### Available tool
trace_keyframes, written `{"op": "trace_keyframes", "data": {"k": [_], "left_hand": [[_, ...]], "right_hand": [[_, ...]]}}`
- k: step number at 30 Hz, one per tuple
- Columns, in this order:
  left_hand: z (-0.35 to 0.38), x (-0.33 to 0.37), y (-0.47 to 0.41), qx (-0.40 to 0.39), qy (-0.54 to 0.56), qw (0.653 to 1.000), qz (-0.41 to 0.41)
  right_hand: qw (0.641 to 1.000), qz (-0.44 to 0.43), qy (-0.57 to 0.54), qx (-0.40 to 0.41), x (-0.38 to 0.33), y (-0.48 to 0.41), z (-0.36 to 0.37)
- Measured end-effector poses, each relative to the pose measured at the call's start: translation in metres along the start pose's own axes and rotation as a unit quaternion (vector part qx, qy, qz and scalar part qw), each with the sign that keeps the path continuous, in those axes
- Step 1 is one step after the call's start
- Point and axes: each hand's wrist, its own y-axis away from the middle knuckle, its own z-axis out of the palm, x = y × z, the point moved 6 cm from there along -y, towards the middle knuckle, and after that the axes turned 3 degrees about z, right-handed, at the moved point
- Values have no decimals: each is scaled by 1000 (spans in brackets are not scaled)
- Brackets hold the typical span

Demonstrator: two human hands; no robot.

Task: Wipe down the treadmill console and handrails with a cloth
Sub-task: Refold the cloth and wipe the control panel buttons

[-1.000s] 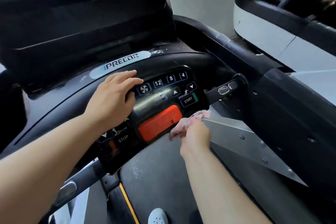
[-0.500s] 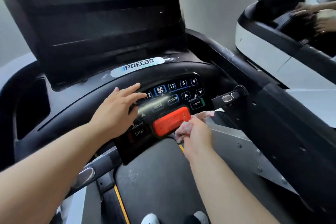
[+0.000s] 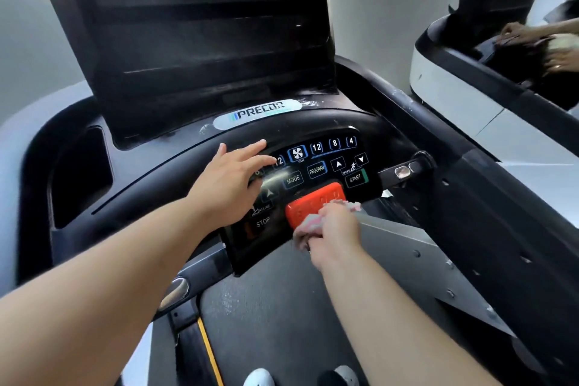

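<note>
Evidently the work is at the console stage: the right hand is bunched round a pink cloth and presses it on the lower right part of the red stop pad, at the bottom edge of the keypad. The left hand lies flat with straight fingers on the keypad's left side, covering some buttons and holding nothing. Pale smears show beside the logo strip and along the right console arm, so those parts look unwiped. Neither hand touches the right grip bar or the left grip bar. Most of the job seems left: upper keypad, screen surround, both handrails
</note>
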Motion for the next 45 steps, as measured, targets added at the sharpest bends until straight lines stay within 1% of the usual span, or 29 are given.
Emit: {"op": "trace_keyframes", "data": {"k": [1,3,5,6,7,8,9,10,11,12,13,15,16,17,19,20,23,25,26,29,30,32,33,35,37,38,40,42,45], "left_hand": [[0,0,0,4,-5,1000,3],[1,-1,-1,4,-12,1000,7],[1,-2,-1,-8,-4,1000,7],[1,-3,-1,-16,0,1000,6],[1,-3,-1,-25,3,1000,5],[1,-3,-1,-33,5,999,5],[1,-2,-1,-36,7,999,5],[1,-2,-1,-34,9,999,3],[0,-2,-2,-31,10,999,0],[-1,-1,-2,-30,11,999,-6],[-1,-1,-1,-28,16,999,-14],[-2,-1,-2,-12,43,998,-41],[-3,-2,-2,3,57,997,-56],[-4,-2,-2,22,70,995,-68],[-5,-3,-3,57,90,991,-79],[-4,-4,-3,69,97,990,-83],[-6,2,-1,109,88,987,-80],[-8,11,-2,135,68,986,-71],[-7,16,-6,140,56,986,-65],[1,35,-26,131,23,991,-33],[5,44,-34,130,7,991,-16],[17,62,-49,131,-41,990,13],[25,71,-57,129,-64,989,15],[42,83,-69,121,-88,989,0],[60,91,-79,110,-106,988,-17],[69,92,-84,101,-120,987,-31],[84,92,-91,76,-156,982,-69],[93,92,-94,51,-196,975,-92],[98,94,-95,50,-220,968,-109]], "right_hand": [[1000,9,-2,-8,-3,4,3],[995,66,48,-48,4,18,13],[990,57,98,-85,20,27,21],[988,42,126,-76,25,28,17],[988,15,150,-35,23,22,6],[986,-35,162,30,12,14,-9],[982,-95,148,74,-3,6,-21],[967,-162,165,103,-19,-1,-27],[944,-222,210,123,-34,-3,-27],[913,-259,282,142,-40,-2,-23],[875,-281,369,141,-39,1,-15],[792,-306,522,81,-14,13,10],[763,-320,560,42,3,22,17],[748,-333,574,7,15,33,19],[741,-353,572,-19,19,35,7],[739,-354,573,-14,11,28,-2],[753,-375,539,43,-27,-8,-24],[731,-400,550,47,-34,-21,-29],[720,-416,556,22,-31,-24,-31],[701,-420,573,-57,-29,-31,-50],[691,-432,576,-61,-39,-41,-58],[664,-474,578,-22,-70,-67,-67],[662,-482,574,6,-88,-81,-68],[678,-476,560,10,-120,-99,-62],[723,-424,544,-37,-144,-115,-54],[737,-399,542,-64,-151,-122,-50],[745,-388,533,-100,-162,-125,-44],[736,-384,539,-143,-162,-121,-49],[688,-381,578,-218,-159,-116,-71]]}}
